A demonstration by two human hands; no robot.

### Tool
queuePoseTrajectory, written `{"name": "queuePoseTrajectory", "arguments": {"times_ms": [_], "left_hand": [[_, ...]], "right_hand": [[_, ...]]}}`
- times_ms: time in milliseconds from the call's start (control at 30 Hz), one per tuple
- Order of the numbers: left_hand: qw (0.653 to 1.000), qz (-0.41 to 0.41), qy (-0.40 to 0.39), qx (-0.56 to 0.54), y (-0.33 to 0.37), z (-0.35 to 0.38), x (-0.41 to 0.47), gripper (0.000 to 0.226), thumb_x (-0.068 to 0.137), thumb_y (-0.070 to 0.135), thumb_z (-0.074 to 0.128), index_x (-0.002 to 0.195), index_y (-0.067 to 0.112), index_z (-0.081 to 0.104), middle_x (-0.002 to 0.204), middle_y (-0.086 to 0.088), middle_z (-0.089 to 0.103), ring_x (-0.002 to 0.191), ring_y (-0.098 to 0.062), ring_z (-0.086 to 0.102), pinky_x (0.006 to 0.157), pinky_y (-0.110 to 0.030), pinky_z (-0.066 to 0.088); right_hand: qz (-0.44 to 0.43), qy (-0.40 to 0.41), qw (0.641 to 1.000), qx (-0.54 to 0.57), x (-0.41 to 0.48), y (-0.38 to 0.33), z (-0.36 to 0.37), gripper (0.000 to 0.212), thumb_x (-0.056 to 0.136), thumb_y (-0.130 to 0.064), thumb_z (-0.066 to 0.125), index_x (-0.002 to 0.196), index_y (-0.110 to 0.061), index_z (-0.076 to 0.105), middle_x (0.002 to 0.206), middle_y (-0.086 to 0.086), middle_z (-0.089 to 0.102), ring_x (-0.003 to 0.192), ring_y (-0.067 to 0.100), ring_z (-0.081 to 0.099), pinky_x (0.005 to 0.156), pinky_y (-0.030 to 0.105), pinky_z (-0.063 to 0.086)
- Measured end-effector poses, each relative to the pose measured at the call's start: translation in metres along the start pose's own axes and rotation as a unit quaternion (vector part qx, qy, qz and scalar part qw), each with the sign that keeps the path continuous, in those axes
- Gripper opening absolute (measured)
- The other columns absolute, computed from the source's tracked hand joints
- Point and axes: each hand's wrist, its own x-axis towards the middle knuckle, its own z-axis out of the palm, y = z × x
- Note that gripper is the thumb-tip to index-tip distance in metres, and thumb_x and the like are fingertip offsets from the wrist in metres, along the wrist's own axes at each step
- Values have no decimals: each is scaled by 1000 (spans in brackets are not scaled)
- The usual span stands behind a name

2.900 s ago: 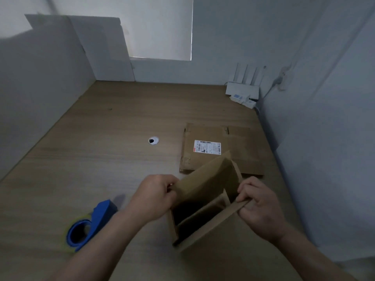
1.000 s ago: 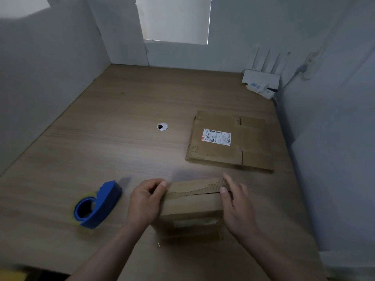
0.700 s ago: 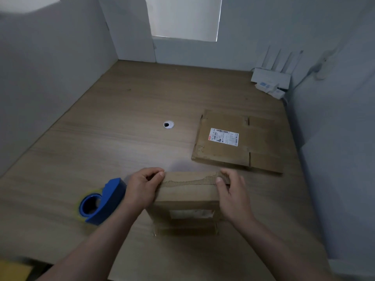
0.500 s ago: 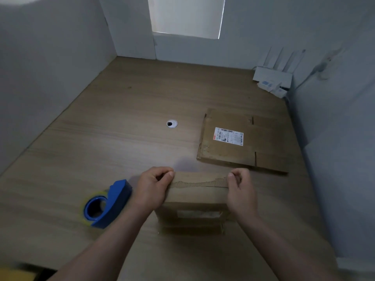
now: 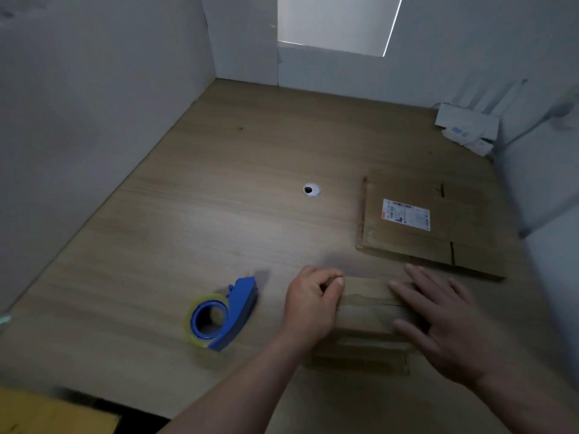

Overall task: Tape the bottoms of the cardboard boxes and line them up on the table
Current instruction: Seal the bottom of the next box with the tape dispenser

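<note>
Head camera gives me a dim, smeared view, so I read it with care. Far left on the table lies the blue tape dispenser, apart from both hands. Next, the left hand has its fingers curled round the left end of the cardboard box, thumb on top. The box sits near the front edge with its bottom flaps folded down and facing up, and no tape on them that I can make out. The right hand lies flat on those flaps, fingers straight and spread. Further right a flattened box waits. My worry is that whichever hand goes for the dispenser must let go. The flaps may then spring up or the seam gape, and the tape would wrinkle or bridge a gap.
</note>
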Motion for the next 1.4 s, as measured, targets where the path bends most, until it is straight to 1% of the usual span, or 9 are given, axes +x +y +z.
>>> {"name": "queuePoseTrajectory", "arguments": {"times_ms": [200, 333, 467, 700, 867, 967, 1067, 1233, 1400], "left_hand": [[996, -21, 49, -67, -7, -14, -9, 26, 97, 37, 55, 118, 25, 65, 111, 13, 57, 104, 3, 54, 91, -23, 46], [963, -91, 172, 186, -92, -65, -31, 48, 77, 45, 76, 110, 14, 58, 106, 0, 57, 101, -23, 55, 88, -40, 49], [916, -243, 73, 310, -132, -78, -43, 59, 68, 57, 78, 107, 24, 50, 105, 1, 62, 103, -26, 59, 86, -45, 49], [903, -264, 55, 336, -127, -72, -31, 37, 90, 33, 61, 117, 23, 38, 94, 2, 65, 95, -25, 62, 93, -47, 37], [921, -142, 93, 351, -71, -83, -32, 40, 83, 29, 72, 115, 25, 49, 101, 0, 70, 95, -31, 66, 92, -46, 40], [933, -44, 97, 343, -12, -92, -28, 41, 81, 23, 78, 111, 21, 52, 93, -2, 69, 80, -32, 63, 74, -41, 45], [926, 81, 89, 357, 44, -93, -23, 42, 74, 19, 84, 103, 23, 53, 87, 6, 61, 69, -14, 48, 64, -36, 40], [895, 212, 21, 391, 93, -71, -24, 47, 70, 25, 87, 104, 30, 55, 86, 17, 59, 74, -7, 54, 86, -35, 42], [868, 265, -28, 420, 96, -42, -23, 57, 64, 28, 90, 103, 36, 49, 84, 17, 64, 77, -12, 64, 97, -31, 31]], "right_hand": [[-20, -31, 998, -46, 0, 15, 0, 68, 94, -76, 28, 144, -34, 46, 142, 4, 54, 126, 28, 52, 99, 42, 30], [-18, -32, 998, -42, -1, 12, 2, 68, 94, -75, 28, 144, -31, 47, 140, 7, 56, 127, 29, 51, 101, 44, 31], [-20, -21, 999, -27, 1, 10, -3, 68, 94, -75, 30, 139, -30, 54, 138, 6, 58, 127, 25, 46, 100, 43, 29], [-15, -16, 1000, 11, 0, 12, -1, 68, 90, -76, 36, 136, -31, 58, 138, 4, 58, 125, 23, 47, 99, 40, 28], [4, -29, 998, 57, 2, 13, 1, 68, 89, -80, 35, 139, -37, 53, 141, -3, 55, 129, 19, 45, 105, 39, 24], [26, -40, 995, 93, 2, 12, 0, 74, 85, -86, 31, 140, -40, 50, 147, -8, 50, 135, 18, 44, 112, 44, 24], [39, -32, 992, 115, 3, 10, -5, 81, 79, -90, 26, 136, -41, 55, 146, -9, 52, 135, 17, 47, 111, 44, 22], [52, -75, 986, 139, 4, 6, -17, 84, 73, -90, 40, 145, -46, 39, 159, -19, 27, 147, 5, 16, 120, 39, -3], [56, -49, 986, 148, 4, 4, -19, 74, 75, -79, 53, 140, -43, 46, 157, -13, 33, 147, 8, 19, 114, 30, 0]]}}
